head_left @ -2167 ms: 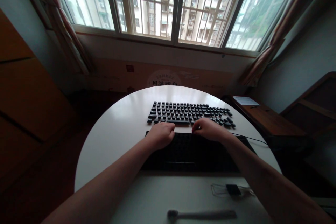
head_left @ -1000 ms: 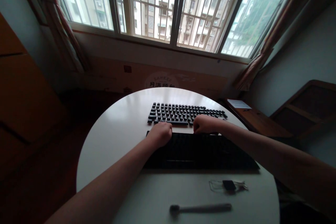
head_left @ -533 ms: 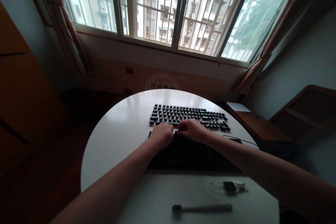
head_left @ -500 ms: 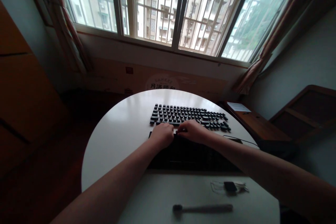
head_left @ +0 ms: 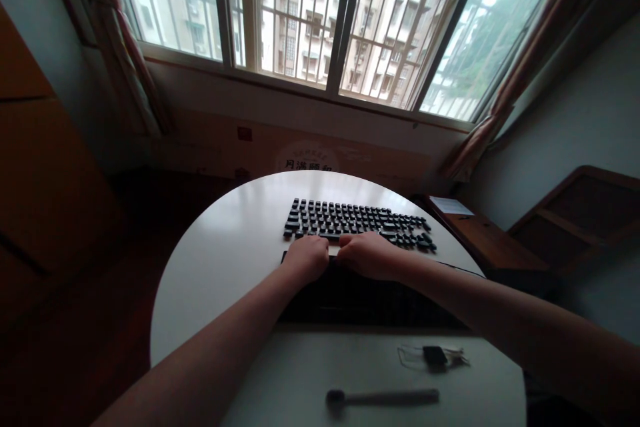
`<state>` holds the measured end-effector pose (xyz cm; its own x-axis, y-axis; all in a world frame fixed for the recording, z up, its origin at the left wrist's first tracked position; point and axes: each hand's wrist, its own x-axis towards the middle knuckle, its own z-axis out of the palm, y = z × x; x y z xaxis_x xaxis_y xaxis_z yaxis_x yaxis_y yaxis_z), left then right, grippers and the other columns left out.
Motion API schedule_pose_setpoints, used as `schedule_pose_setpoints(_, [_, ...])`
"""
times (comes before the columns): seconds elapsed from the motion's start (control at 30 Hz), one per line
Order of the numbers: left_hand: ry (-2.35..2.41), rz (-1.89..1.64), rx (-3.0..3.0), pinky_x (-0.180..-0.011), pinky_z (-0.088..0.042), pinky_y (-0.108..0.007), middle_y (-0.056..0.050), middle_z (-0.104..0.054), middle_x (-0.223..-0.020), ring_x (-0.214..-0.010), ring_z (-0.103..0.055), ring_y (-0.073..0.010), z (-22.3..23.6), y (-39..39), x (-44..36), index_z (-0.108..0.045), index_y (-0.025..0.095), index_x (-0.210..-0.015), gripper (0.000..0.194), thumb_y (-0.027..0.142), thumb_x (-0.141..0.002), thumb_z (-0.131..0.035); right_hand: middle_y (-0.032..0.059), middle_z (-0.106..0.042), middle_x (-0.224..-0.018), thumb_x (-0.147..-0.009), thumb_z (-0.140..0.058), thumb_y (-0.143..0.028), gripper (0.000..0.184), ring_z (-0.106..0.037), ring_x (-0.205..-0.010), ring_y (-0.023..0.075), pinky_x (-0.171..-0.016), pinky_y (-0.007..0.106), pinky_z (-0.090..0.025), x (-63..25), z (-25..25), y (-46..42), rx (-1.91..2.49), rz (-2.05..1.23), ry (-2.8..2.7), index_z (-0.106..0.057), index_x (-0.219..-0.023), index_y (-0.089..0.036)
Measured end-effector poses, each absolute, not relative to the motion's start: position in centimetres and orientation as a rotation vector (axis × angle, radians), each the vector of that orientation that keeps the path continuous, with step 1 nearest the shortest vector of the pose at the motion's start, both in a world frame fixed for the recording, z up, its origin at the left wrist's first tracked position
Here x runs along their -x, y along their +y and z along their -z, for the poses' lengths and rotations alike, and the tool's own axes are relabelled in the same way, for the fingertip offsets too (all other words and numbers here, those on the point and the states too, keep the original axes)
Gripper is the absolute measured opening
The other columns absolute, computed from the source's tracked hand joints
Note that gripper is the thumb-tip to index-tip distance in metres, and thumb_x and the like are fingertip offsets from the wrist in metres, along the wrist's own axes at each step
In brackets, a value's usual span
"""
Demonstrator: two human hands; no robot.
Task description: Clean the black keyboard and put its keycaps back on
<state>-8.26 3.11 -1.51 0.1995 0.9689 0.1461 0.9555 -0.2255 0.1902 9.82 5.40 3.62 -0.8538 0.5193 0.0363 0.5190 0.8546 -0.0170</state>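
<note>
My left hand (head_left: 307,258) is closed at the far edge of a dark keyboard base (head_left: 345,303), towards its left end. Close beside it on the right is my right hand (head_left: 367,255), with the fingers curled together over the same edge. What the fingertips hold, if anything, is hidden. Just beyond both hands, black keycaps (head_left: 345,217) lie in rows on the white table, set out like a keyboard. My forearms cover parts of the base.
On the near side of the white round table (head_left: 200,293) lie a brush (head_left: 385,398) with a grey handle and a small black tool with wire loops (head_left: 434,355). A thin cable (head_left: 460,268) runs off to the right. A wooden desk (head_left: 485,240) with paper stands beyond.
My right hand has turned slightly and its fingers have closed further against the base's far edge. My left hand stays in nearly the same place. The view has shifted slightly.
</note>
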Motion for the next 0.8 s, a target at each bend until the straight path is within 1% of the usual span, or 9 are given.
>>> schedule_pose_setpoints(0.07, [1.919, -0.365, -2.388, -0.077, -0.049, -0.034, -0.012, -0.073, -0.100, -0.095, -0.067, -0.0266, 1.4, 3.1, 8.2, -0.071, 0.017, -0.090, 0.030, 0.019, -0.088, -0.042, 0.0012, -0.066, -0.092, -0.088, -0.060, -0.018, 0.019, -0.058, -0.072, 0.0129, -0.064, 0.023, -0.037, -10.7, -3.5, 6.1, 0.882, -0.069, -2.875, -0.076, -0.093, -0.026])
schedule_pose_setpoints(0.17, [1.915, -0.370, -2.390, -0.076, -0.048, -0.034, -0.011, -0.074, -0.100, -0.095, -0.067, -0.0266, 1.4, 3.1, 8.2, -0.071, 0.018, -0.089, 0.029, 0.018, -0.088, -0.042, 0.0041, -0.067, -0.095, -0.090, -0.060, -0.020, 0.017, -0.062, -0.081, 0.0141, -0.072, 0.023, -0.041, -11.9, -3.1, 7.0, 0.902, -0.179, -2.764, -0.075, -0.098, -0.022])
schedule_pose_setpoints(0.27, [1.916, -0.371, -2.386, -0.076, -0.048, -0.033, -0.010, -0.074, -0.100, -0.095, -0.067, -0.0256, 1.4, 3.1, 8.2, -0.071, 0.018, -0.089, 0.028, 0.018, -0.088, -0.043, 0.0034, -0.068, -0.095, -0.087, -0.064, -0.019, 0.018, -0.062, -0.081, 0.0147, -0.072, 0.024, -0.041, -12.4, -2.8, 7.0, 0.862, -0.192, -2.875, -0.075, -0.101, -0.023])
schedule_pose_setpoints(0.33, [1.917, -0.370, -2.382, -0.076, -0.048, -0.033, -0.010, -0.074, -0.100, -0.095, -0.067, -0.0251, 1.4, 3.1, 8.2, -0.071, 0.018, -0.089, 0.028, 0.019, -0.088, -0.043, 0.0016, -0.068, -0.097, -0.083, -0.067, -0.019, 0.022, -0.062, -0.079, 0.0146, -0.069, 0.024, -0.040, -12.3, -3.1, 6.6, 0.847, -0.119, -2.974, -0.074, -0.102, -0.026])
schedule_pose_setpoints(0.4, [1.916, -0.366, -2.380, -0.076, -0.048, -0.033, -0.010, -0.074, -0.099, -0.094, -0.067, -0.0250, 1.4, 3.1, 8.2, -0.071, 0.018, -0.088, 0.028, 0.019, -0.088, -0.043, 0.0002, -0.068, -0.097, -0.083, -0.067, -0.019, 0.021, -0.061, -0.078, 0.0143, -0.065, 0.024, -0.038, -12.0, -3.7, 6.3, 0.804, -0.004, -3.048, -0.074, -0.101, -0.028])
schedule_pose_setpoints(0.5, [1.918, -0.366, -2.377, -0.076, -0.048, -0.033, -0.010, -0.074, -0.099, -0.094, -0.067, -0.0252, 1.4, 3.1, 8.2, -0.071, 0.018, -0.088, 0.029, 0.020, -0.088, -0.042, 0.0005, -0.066, -0.091, -0.088, -0.061, -0.019, 0.012, -0.059, -0.078, 0.0141, -0.062, 0.025, -0.035, -11.5, -4.6, 6.1, 0.648, 0.222, -3.144, -0.072, -0.091, -0.024])
schedule_pose_setpoints(0.6, [1.925, -0.369, -2.377, -0.077, -0.048, -0.034, -0.011, -0.073, -0.101, -0.096, -0.067, -0.0259, 1.6, 3.1, 8.2, -0.071, 0.018, -0.090, 0.030, 0.020, -0.089, -0.041, 0.0018, -0.065, -0.086, -0.094, -0.055, -0.017, 0.019, -0.057, -0.078, 0.0144, -0.060, 0.026, -0.032, -11.2, -4.9, 6.2, 0.460, 0.432, -3.216, -0.067, -0.080, -0.020])
schedule_pose_setpoints(0.8, [1.928, -0.357, -2.372, -0.079, -0.048, -0.034, -0.011, -0.073, -0.102, -0.096, -0.067, -0.0255, 1.7, 3.2, 8.2, -0.071, 0.018, -0.091, 0.029, 0.019, -0.089, -0.042, 0.0022, -0.062, -0.084, -0.096, -0.051, -0.014, 0.022, -0.052, -0.071, 0.0139, -0.054, 0.029, -0.028, -11.2, -4.2, 6.1, 0.304, 0.605, -3.232, -0.064, -0.078, -0.017])
